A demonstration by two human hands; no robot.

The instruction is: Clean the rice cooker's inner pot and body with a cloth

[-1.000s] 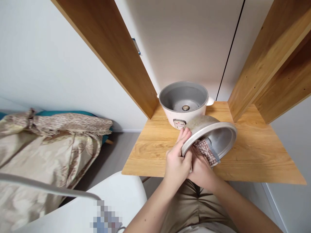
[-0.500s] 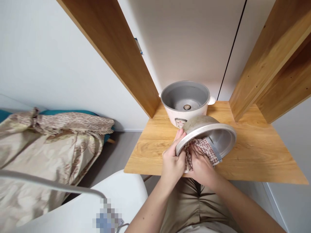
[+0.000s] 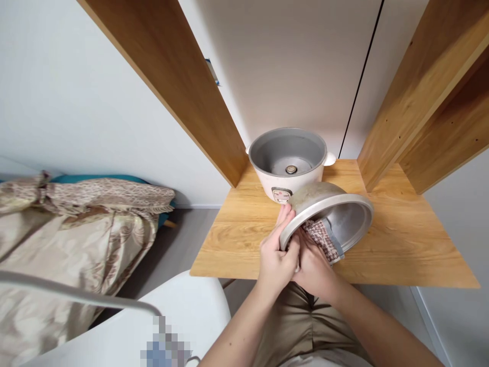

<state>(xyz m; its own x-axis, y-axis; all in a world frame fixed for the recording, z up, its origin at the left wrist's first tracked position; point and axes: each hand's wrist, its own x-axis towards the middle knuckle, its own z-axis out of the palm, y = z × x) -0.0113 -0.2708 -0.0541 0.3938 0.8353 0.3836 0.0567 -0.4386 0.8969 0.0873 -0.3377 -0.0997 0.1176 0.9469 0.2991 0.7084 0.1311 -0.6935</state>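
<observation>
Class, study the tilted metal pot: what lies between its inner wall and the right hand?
In the head view, a patterned cloth lies there, between the right hand and the inner wall of the metal pot.

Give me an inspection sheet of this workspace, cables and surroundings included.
Surface: wooden tabletop, grain visible.
Job's things: open cooker body upright on it; metal pot tilted in front, patterned cloth inside.
Clutter: pixelated patch over the white chair, contents unreadable.
Hands: left hand grips the pot's rim; right hand at the cloth, fingers partly hidden.
Cables: black line on the wall, thin loop beside the patch; cannot tell whether either is one.
Surroundings: wooden posts toward the back, patterned fabric at left.
</observation>
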